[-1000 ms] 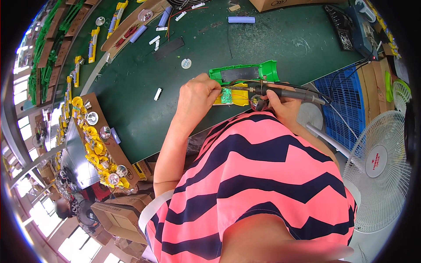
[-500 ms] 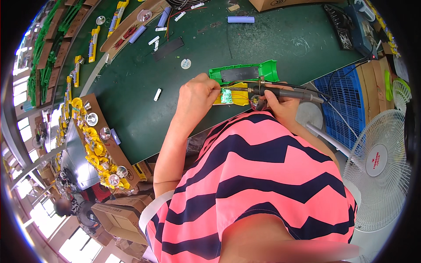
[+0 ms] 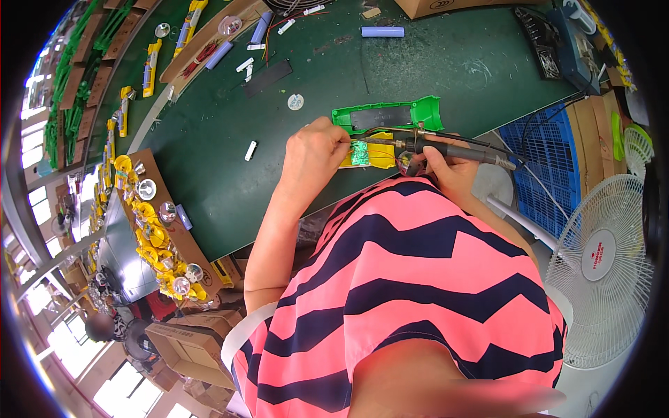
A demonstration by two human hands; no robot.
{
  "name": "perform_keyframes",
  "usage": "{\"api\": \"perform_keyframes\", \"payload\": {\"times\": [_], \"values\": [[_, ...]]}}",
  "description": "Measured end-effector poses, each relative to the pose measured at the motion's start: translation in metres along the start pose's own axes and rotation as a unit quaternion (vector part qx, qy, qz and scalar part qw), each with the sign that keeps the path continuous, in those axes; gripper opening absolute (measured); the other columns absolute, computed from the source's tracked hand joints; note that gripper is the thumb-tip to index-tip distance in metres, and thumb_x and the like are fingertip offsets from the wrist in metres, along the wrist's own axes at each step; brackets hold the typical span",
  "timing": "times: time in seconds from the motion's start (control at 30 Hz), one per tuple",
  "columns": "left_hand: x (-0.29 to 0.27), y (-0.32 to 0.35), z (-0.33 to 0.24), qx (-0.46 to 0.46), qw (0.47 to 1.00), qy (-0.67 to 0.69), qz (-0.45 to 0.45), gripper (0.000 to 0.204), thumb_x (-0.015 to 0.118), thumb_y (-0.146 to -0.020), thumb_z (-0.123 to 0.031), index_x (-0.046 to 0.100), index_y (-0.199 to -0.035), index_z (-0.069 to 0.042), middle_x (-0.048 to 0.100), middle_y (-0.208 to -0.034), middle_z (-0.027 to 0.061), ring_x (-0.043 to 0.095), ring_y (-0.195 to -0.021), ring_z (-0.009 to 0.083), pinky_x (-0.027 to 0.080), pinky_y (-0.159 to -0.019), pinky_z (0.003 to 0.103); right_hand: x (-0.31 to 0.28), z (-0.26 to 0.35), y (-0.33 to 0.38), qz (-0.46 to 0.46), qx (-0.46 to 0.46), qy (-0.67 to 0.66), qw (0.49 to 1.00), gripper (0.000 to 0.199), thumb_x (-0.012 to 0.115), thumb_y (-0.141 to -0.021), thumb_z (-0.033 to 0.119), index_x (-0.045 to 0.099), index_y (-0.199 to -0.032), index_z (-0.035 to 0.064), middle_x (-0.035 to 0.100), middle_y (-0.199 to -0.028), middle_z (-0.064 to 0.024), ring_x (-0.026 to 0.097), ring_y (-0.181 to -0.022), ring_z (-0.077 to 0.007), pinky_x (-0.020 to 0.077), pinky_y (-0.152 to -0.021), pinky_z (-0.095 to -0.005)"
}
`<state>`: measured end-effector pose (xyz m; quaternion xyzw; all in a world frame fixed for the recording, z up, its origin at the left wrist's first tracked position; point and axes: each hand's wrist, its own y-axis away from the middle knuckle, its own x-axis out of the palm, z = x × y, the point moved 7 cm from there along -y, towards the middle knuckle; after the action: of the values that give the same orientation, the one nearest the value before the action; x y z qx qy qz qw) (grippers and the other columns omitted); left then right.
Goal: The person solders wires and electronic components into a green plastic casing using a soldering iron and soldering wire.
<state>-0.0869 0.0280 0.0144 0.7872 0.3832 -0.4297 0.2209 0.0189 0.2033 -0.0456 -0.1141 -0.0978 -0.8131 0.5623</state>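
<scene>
A soldering iron (image 3: 463, 150) with a dark handle is gripped in my right hand (image 3: 449, 167), its fingers wrapped round the handle. A thin dark tube runs along the iron's upper side. The metal tip points left, over a small green circuit board (image 3: 359, 152) that sits in a yellow casing (image 3: 382, 156). At the board's left end, my left hand (image 3: 313, 150) is closed in a pinch; its fingers hide what is between them. Just beyond the casing lies a green plastic shell (image 3: 426, 112) with a dark strip inside. A round clear piece (image 3: 404, 164) shows beside my right hand.
A purple cylindrical cell (image 3: 382, 32), a round white sticker (image 3: 295, 102) and a dark flat strip (image 3: 268, 78) lie on the green table. At left, a cardboard box (image 3: 167, 198) bears yellow lamp parts. A white fan (image 3: 598, 258) and blue crate (image 3: 547, 157) stand at right.
The bright green glow on the circuit board has dimmed. The soldering iron's handle has shifted very slightly; both hands stay almost in place.
</scene>
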Motion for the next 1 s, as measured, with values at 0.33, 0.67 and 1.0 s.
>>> {"api": "perform_keyframes", "payload": {"times": [0.33, 0.67, 1.0], "values": [[-0.002, 0.0, -0.002, 0.006, 1.0, 0.027, -0.008, 0.006, 0.059, -0.07, -0.01, 0.062, -0.069, -0.005, 0.054, -0.068, 0.0095, 0.057, -0.063, 0.0272, 0.045, -0.057, 0.037, 0.0, -0.002, 0.0, -0.015, 0.005, -0.008, 1.0, 0.019, 0.059, -0.081, 0.002, 0.056, -0.099, -0.0043, 0.063, -0.081, -0.0131, 0.062, -0.065, -0.0132, 0.0469, -0.049, -0.0196], [-0.001, 0.0, -0.001, 0.007, 1.0, 0.0, 0.003, 0.007, 0.063, -0.07, -0.008, 0.064, -0.075, -0.005, 0.057, -0.072, 0.0075, 0.058, -0.061, 0.0239, 0.046, -0.056, 0.031, -0.001, -0.011, 0.001, -0.018, 0.025, -0.015, 0.999, 0.02, 0.06, -0.081, 0.003, 0.057, -0.098, -0.004, 0.063, -0.089, -0.0124, 0.063, -0.07, -0.0146, 0.0489, -0.052, -0.0204], [-0.001, 0.0, 0.0, 0.003, 1.0, 0.007, 0.007, 0.007, 0.062, -0.07, -0.008, 0.064, -0.075, -0.005, 0.057, -0.072, 0.0076, 0.058, -0.062, 0.0243, 0.046, -0.057, 0.031, 0.002, -0.005, 0.003, -0.019, 0.004, 0.008, 1.0, 0.019, 0.057, -0.081, 0.0, 0.056, -0.1, -0.0021, 0.063, -0.078, -0.0122, 0.061, -0.066, -0.0122, 0.0441, -0.046, -0.0183]]}}
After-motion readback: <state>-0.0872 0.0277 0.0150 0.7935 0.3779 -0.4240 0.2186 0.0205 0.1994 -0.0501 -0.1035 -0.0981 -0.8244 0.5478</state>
